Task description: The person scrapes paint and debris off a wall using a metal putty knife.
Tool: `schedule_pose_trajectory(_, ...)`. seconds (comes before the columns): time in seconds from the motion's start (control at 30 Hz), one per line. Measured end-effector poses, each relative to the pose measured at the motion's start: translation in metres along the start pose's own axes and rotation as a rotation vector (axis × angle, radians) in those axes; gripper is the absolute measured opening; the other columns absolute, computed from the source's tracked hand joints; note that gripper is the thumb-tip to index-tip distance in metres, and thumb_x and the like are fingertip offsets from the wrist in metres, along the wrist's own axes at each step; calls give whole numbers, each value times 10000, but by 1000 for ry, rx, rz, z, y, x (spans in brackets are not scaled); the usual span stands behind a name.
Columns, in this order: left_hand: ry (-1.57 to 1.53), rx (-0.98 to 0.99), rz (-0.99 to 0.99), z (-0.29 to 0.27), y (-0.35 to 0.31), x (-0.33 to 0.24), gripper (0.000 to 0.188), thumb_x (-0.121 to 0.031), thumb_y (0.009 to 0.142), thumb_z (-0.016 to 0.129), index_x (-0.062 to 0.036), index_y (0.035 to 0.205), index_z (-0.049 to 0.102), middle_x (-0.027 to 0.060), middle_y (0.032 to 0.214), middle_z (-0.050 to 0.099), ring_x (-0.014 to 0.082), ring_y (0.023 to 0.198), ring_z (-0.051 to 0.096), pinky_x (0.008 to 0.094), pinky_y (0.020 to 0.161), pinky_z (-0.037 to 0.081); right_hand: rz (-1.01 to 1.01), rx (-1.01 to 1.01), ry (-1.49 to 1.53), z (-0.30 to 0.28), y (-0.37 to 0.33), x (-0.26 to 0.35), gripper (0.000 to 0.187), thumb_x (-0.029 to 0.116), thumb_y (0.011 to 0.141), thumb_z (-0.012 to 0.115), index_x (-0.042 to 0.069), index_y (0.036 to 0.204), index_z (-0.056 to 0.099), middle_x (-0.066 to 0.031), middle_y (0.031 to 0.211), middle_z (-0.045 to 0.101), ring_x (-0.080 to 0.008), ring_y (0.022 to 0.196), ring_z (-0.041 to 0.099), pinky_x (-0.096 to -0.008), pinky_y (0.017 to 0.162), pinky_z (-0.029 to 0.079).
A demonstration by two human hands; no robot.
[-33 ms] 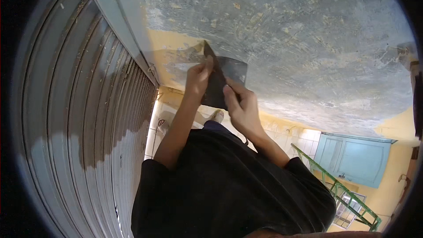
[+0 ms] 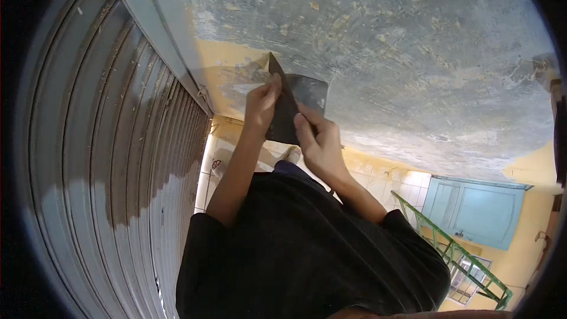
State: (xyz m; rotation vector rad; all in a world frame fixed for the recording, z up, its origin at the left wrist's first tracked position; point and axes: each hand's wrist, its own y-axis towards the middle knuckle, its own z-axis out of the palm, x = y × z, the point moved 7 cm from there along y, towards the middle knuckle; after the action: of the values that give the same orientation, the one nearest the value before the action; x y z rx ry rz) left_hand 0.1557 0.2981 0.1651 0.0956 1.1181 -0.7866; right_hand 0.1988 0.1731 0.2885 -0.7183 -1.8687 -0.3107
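Both my hands hold a dark sheet of sandpaper [image 2: 283,123], bent along a slanting crease, in front of the wall. My left hand [image 2: 260,105] pinches it near the upper end of the crease, fingers closed. Lower and to the right, my right hand [image 2: 322,142] grips the edge with its thumb on the near side. A greyer flap [image 2: 310,91] spreads to the right behind the crease; whether it is part of the same sheet I cannot tell. The wall [image 2: 401,65] has rough grey patches over yellow paint.
Along my left runs a ribbed metal shutter [image 2: 124,124] with a grey frame. A green metal ladder [image 2: 455,245] leans at the lower right, near a light blue cupboard door [image 2: 481,210]. Below is a pale tiled floor [image 2: 204,186], with my feet close to the wall.
My hands and the sheet have shifted very slightly to the left. Both grips on the sheet look the same.
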Motion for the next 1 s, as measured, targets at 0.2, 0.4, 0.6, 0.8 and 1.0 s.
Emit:
schedule_pose_trajectory(0.2,53,-46,-52,1,-5,3,488,-443,1019,640,-49,736,691,-18,676,620,59,599,554,232,543,435,2,-17,-24,-13,-8,-6,350,119,1010,547,-17,1319,637,-132,610,489,-132,570,437,-339,546,419)
schedule_pose_trajectory(0.4,-93,-24,-21,0,-13,-16,472,-428,1025,637,-43,760,705,-34,687,614,45,614,524,231,561,417,-57,-18,-97,-1,0,11,366,111,1002,547,-42,1326,618,-205,658,563,-144,587,498,-353,567,446)
schedule_pose_trajectory(0.6,-97,57,-75,16,-6,3,416,-355,1031,645,-31,776,706,-8,698,642,61,594,558,231,548,442,-4,-36,-81,-7,-14,-1,380,98,1000,540,-75,1333,596,-234,675,559,-165,594,537,-363,581,460)
schedule_pose_trajectory(0.8,-213,46,-75,11,-15,1,399,-360,1024,654,-25,816,709,-9,711,639,65,592,559,230,545,436,-176,-42,-92,-7,-10,18,361,83,998,533,-87,1308,604,-281,675,573,-218,586,588,-369,582,477)
schedule_pose_trajectory(1.0,-181,44,-34,8,-10,-6,470,-439,1020,639,-34,791,707,-15,702,633,60,582,549,235,532,428,-155,-58,-181,-5,-3,21,371,113,1011,548,-28,1348,616,-104,610,477,-91,578,425,-309,533,398)
